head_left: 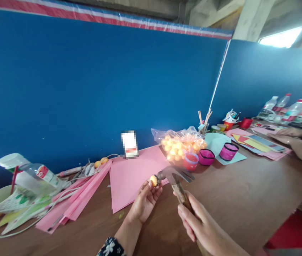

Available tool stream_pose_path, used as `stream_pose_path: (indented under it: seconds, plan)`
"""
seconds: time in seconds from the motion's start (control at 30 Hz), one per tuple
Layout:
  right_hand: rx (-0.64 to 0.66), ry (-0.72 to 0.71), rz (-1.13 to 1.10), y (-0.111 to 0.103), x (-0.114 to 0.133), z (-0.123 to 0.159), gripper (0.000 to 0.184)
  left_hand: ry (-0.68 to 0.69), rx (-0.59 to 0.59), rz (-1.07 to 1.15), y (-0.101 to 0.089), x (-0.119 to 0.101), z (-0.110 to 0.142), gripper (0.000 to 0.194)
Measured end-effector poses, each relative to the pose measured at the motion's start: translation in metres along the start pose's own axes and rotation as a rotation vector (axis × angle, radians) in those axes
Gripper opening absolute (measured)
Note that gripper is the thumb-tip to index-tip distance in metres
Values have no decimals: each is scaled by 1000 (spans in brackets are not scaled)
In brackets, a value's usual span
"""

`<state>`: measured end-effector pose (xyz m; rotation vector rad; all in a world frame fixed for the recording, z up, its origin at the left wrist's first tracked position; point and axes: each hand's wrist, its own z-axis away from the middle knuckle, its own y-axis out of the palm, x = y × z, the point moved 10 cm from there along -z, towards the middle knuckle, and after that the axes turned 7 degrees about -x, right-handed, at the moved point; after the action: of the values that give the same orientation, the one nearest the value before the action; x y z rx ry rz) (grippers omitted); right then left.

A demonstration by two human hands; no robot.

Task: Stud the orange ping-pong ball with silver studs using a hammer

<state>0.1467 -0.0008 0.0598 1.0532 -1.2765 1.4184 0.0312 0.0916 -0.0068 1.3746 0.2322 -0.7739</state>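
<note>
My left hand (143, 203) pinches a small yellow-orange ball (153, 180) with a dark, rough patch on its right side. My right hand (200, 218) is wrapped round the worn wooden handle of a claw hammer (171, 175). The hammer's striking face is at the dark side of the ball; whether they touch I cannot tell. Behind my hands lies a stack of pink paper (133, 174). Just past the hammer are a clear plastic bag of yellow-orange balls (176, 147) and a small red cup (190, 161).
Two magenta fabric cups (206, 157) (228, 151) stand right of the bag. Pink strips (84, 199), a cable and a plastic bottle (44, 174) crowd the left. Another person's hands (286, 137) rest by papers at the right. A blue partition (100, 78) backs the brown table (236, 202).
</note>
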Motion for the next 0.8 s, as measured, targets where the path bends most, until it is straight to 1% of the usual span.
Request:
stream_pose_path:
  seconds: [0.1, 0.17, 0.2, 0.23, 0.27, 0.33, 0.4, 0.5, 0.6, 0.8]
  plan:
    - [-56, -43, 147, -20, 0, 1, 34, -3, -61, 12, -6, -2, -1, 16]
    - [-135, -91, 311, -43, -4, 1, 37, -5, -102, 22, -9, -3, -1, 16]
    - [-168, -113, 374, -55, -7, 2, 36, -11, -111, 24, -10, -2, -2, 16]
    - [-206, -175, 518, -66, -6, 2, 37, -18, -114, 24, -10, -2, -2, 16]
    - [-228, -192, 579, -78, -10, 2, 38, -24, -114, 23, -9, -1, -2, 15]
    - [-228, -210, 681, -97, -19, 0, 32, -18, -119, 17, -9, -2, -2, 15]
    - [-171, -248, 889, -107, -27, -2, 23, -9, -124, 11, -9, -3, -2, 14]
    - [-154, -296, 1114, -125, -34, -5, 19, -18, -111, -5, -8, -3, -1, 14]
    - [-151, -335, 1178, -140, -38, -7, 20, -21, -103, -11, -8, -2, -1, 15]
    - [-123, -384, 1161, -156, -44, -14, 24, -26, -81, -4, -9, -1, -3, 16]
